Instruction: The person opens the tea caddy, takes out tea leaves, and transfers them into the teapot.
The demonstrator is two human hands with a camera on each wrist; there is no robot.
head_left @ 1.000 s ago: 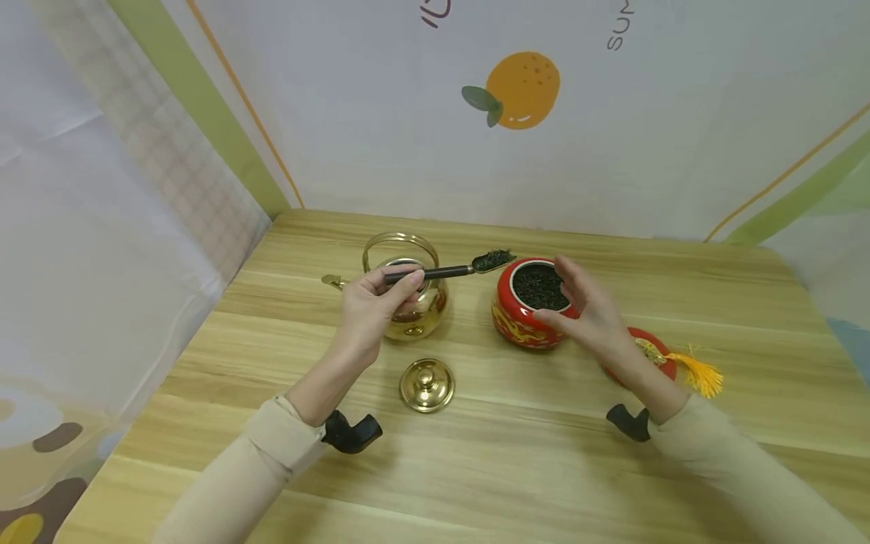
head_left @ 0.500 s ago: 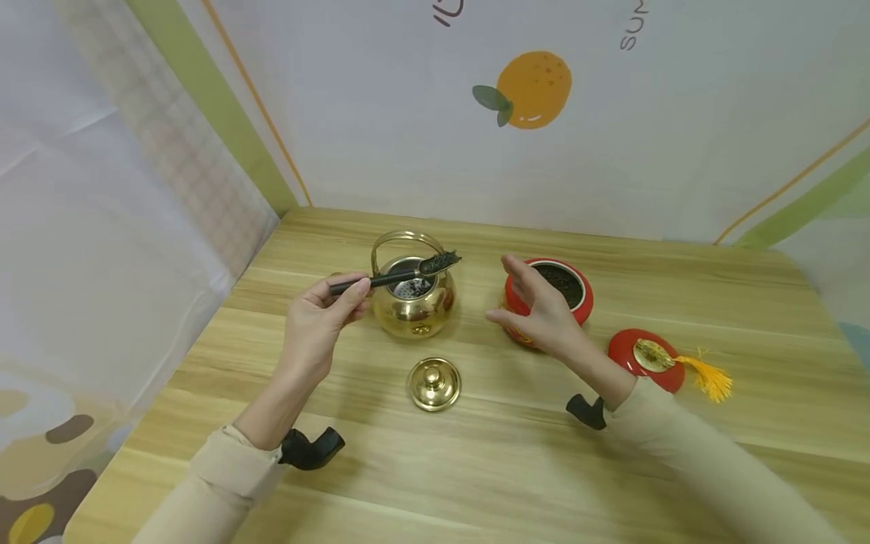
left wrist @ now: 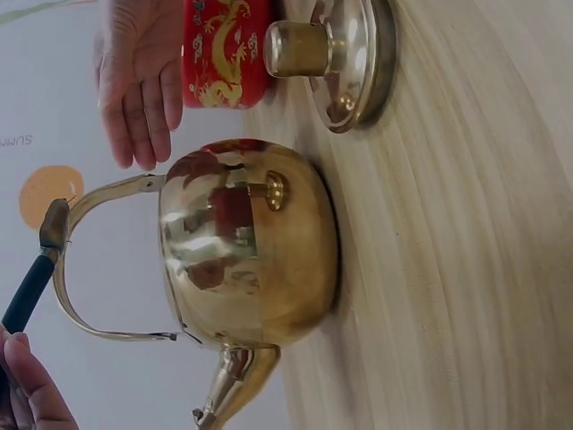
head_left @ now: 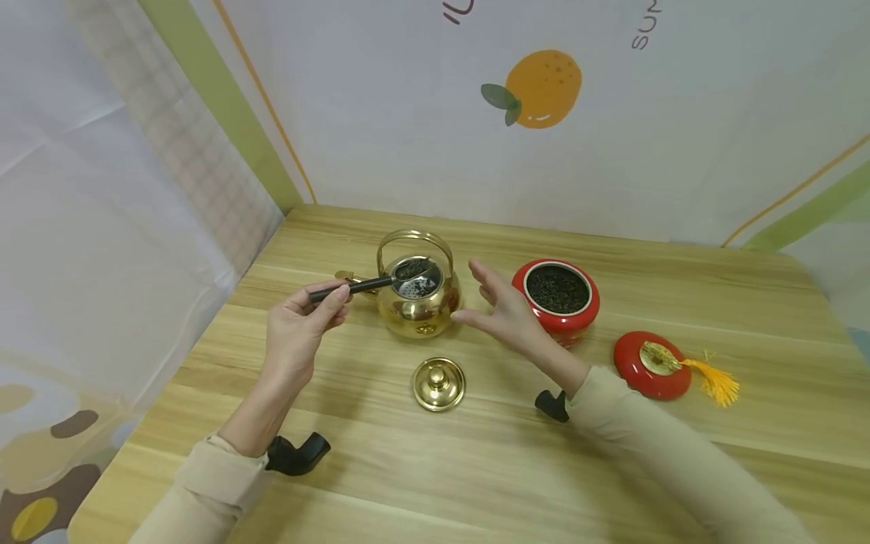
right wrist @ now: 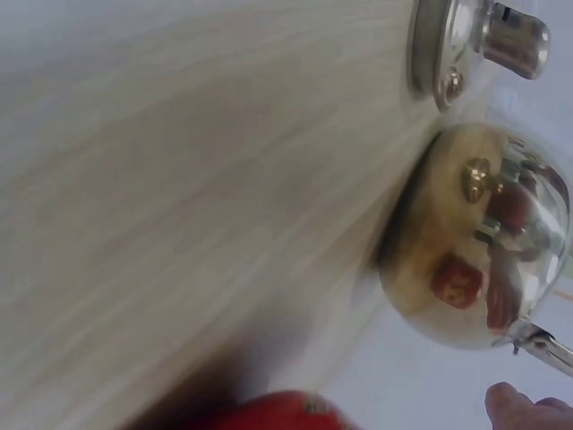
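Observation:
My left hand (head_left: 294, 332) pinches the black handle of a tea scoop (head_left: 370, 285). Dark tea leaves fill the scoop's head, which is over the open mouth of a shiny gold teapot (head_left: 413, 316). In the left wrist view the scoop (left wrist: 55, 226) is level with the teapot's arched handle. My right hand (head_left: 506, 313) is held with fingers extended and thumb apart, at the teapot's right side, gripping nothing. Behind its wrist stands a red tea jar (head_left: 569, 321), uncovered and full of dark leaves. Some dark bits show inside the teapot's mouth.
A gold teapot lid (head_left: 438, 384) lies in front of the teapot on the wooden table (head_left: 421, 476). To the right is the red jar lid (head_left: 649, 364) with a yellow tassel (head_left: 714, 380). Printed cloth (head_left: 394, 136) hangs behind the table.
The left hand has carried the loaded scoop leftward from beside the red jar to the teapot's mouth. The right hand has moved left from the jar toward the teapot.

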